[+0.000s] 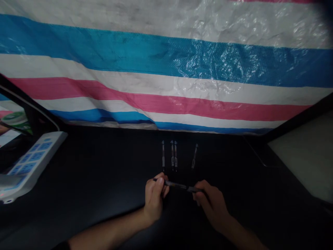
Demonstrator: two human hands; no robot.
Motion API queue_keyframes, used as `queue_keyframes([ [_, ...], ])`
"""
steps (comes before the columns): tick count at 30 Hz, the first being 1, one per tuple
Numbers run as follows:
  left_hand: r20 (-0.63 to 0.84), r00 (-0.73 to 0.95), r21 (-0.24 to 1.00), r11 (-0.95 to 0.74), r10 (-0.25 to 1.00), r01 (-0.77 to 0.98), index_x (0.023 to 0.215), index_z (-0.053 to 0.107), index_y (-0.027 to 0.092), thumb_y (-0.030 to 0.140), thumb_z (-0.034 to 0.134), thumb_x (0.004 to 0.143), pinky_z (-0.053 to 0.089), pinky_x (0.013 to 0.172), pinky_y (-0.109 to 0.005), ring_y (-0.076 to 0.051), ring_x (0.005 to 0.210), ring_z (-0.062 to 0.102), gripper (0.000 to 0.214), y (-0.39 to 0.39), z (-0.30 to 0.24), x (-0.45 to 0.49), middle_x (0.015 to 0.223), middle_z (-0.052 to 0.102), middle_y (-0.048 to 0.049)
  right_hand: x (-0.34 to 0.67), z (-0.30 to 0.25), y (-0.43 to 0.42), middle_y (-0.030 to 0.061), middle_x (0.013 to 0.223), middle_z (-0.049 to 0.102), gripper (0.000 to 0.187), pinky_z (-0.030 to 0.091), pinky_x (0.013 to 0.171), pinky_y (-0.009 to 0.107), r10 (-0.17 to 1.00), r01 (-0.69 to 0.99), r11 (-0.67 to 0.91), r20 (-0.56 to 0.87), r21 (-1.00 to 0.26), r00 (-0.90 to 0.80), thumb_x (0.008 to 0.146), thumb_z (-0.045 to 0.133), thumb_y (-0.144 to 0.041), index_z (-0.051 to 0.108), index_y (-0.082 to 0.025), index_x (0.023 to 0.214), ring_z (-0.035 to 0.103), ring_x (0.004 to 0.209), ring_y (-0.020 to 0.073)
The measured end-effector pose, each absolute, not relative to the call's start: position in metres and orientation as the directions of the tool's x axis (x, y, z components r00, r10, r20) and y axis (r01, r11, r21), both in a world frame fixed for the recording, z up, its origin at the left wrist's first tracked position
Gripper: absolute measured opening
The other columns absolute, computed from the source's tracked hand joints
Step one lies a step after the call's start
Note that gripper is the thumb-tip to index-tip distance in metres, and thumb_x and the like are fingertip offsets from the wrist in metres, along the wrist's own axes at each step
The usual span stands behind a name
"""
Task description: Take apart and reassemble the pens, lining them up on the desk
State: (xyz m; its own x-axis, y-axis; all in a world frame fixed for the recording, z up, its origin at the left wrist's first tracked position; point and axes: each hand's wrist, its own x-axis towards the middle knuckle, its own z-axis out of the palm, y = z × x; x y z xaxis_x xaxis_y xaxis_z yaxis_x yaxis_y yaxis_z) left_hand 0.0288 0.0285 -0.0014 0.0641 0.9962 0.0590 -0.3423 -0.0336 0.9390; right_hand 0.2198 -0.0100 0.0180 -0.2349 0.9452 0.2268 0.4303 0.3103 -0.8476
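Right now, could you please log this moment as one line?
left hand: pen | right hand: same pen | nearby: four pens on black tabletop

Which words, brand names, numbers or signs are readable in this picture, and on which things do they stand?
No text here can be read.
Held pen between the left hand and right hand: markings too small to read.
Four pens lying beyond the hands: bands too small and blurred to read.
White power strip: blue panels, marks too blurred to read.
Green-and-white item at the left edge: too blurred to read.
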Motion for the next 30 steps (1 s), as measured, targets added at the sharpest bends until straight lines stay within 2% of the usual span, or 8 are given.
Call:
queue_keyframes([
  [6, 0.04, 0.055, 0.938, -0.018, 0.998, -0.346, 0.056, 0.041, 0.019, 0.052, 0.048, 0.091, 0.019, 0.043, -0.025, -0.008, 0.044, 0.028, 0.049, 0.0285, 0.0001, 0.0283, 0.048, 0.033, 0.0049, 0.2193, 0.017, -0.0094, 0.0004, 0.083, 0.06, 0.018, 0.044, 0.053, 0.023, 0.96, 0.341, 0.277, 0.245, -0.898, -0.135, 0.098, 0.045, -0.033, 0.047, -0.025, 0.113, 0.054, 0.058, 0.012],
  [8, 0.032, 0.052, 0.936, -0.012, 0.998, -0.353, 0.056, 0.04, 0.019, 0.052, 0.048, 0.091, 0.019, 0.043, -0.025, -0.009, 0.044, 0.028, 0.049, 0.0278, 0.001, 0.0285, 0.048, 0.033, 0.0048, 0.219, 0.0171, -0.0093, -0.0008, 0.078, 0.059, 0.01, 0.041, 0.049, 0.022, 0.962, 0.37, 0.274, 0.247, -0.888, -0.119, 0.098, 0.045, -0.03, 0.051, -0.024, 0.102, 0.051, 0.054, 0.011],
  [11, 0.065, 0.063, 0.945, -0.041, 0.996, -0.323, 0.055, 0.04, 0.019, 0.051, 0.047, 0.092, 0.02, 0.043, -0.025, -0.009, 0.044, 0.028, 0.05, 0.0272, 0.0017, 0.0285, 0.048, 0.033, 0.0047, 0.2195, 0.0183, -0.0081, -0.0029, 0.061, 0.051, 0.029, 0.039, 0.049, 0.023, 0.946, 0.41, 0.32, 0.262, -0.854, -0.192, 0.1, 0.038, -0.033, 0.055, -0.022, 0.079, 0.047, 0.049, 0.0108],
  [16, 0.087, 0.067, 0.952, -0.063, 0.994, -0.3, 0.055, 0.038, 0.02, 0.053, 0.046, 0.091, 0.018, 0.042, -0.025, -0.009, 0.043, 0.026, 0.05, 0.0274, 0.001, 0.0285, 0.047, 0.031, 0.0052, 0.218, 0.0171, -0.009, -0.0008, 0.078, 0.064, 0.016, 0.045, 0.051, 0.021, 0.936, 0.417, 0.347, 0.334, -0.84, -0.108, 0.095, 0.05, -0.027, 0.053, -0.023, 0.11, 0.056, 0.053, 0.0101],
  [18, 0.071, 0.058, 0.95, -0.049, 0.996, -0.31, 0.055, 0.038, 0.02, 0.054, 0.047, 0.09, 0.018, 0.042, -0.025, -0.009, 0.043, 0.026, 0.05, 0.0272, 0.0005, 0.0289, 0.046, 0.03, 0.0054, 0.2176, 0.0166, -0.0093, -0.0024, 0.071, 0.061, 0.009, 0.043, 0.048, 0.02, 0.929, 0.464, 0.364, 0.348, -0.808, -0.124, 0.095, 0.05, -0.027, 0.057, -0.023, 0.099, 0.054, 0.05, 0.0097],
  [21, 0.053, 0.055, 0.947, -0.033, 0.997, -0.32, 0.055, 0.039, 0.02, 0.054, 0.048, 0.09, 0.018, 0.043, -0.026, -0.009, 0.043, 0.026, 0.05, 0.0261, 0.0001, 0.0293, 0.046, 0.03, 0.0053, 0.2181, 0.0186, -0.0087, -0.0039, 0.057, 0.054, 0.029, 0.039, 0.045, 0.021, 0.928, 0.5, 0.371, 0.327, -0.783, -0.178, 0.098, 0.042, -0.036, 0.057, -0.022, 0.078, 0.05, 0.045, 0.0103],
  [26, 0.055, 0.076, 0.947, -0.028, 0.996, -0.319, 0.055, 0.038, 0.02, 0.055, 0.047, 0.09, 0.018, 0.043, -0.026, -0.009, 0.044, 0.026, 0.051, 0.0252, 0.0001, 0.0281, 0.047, 0.03, 0.0049, 0.2177, 0.023, -0.0071, -0.0017, 0.066, 0.062, 0.024, 0.043, 0.051, 0.022, 0.912, 0.528, 0.408, 0.358, -0.745, -0.2, 0.1, 0.04, -0.036, 0.059, -0.021, 0.098, 0.057, 0.051, 0.0118],
  [30, 0.049, 0.111, 0.955, -0.014, 0.993, -0.297, 0.054, 0.039, 0.02, 0.053, 0.046, 0.092, 0.018, 0.044, -0.026, -0.009, 0.044, 0.026, 0.051, 0.0287, 0.0, 0.0267, 0.047, 0.03, 0.0047, 0.2178, 0.0208, -0.007, -0.0026, 0.058, 0.054, 0.036, 0.039, 0.052, 0.023, 0.904, 0.566, 0.426, 0.362, -0.706, -0.229, 0.101, 0.033, -0.036, 0.055, -0.021, 0.076, 0.052, 0.049, 0.0114],
])
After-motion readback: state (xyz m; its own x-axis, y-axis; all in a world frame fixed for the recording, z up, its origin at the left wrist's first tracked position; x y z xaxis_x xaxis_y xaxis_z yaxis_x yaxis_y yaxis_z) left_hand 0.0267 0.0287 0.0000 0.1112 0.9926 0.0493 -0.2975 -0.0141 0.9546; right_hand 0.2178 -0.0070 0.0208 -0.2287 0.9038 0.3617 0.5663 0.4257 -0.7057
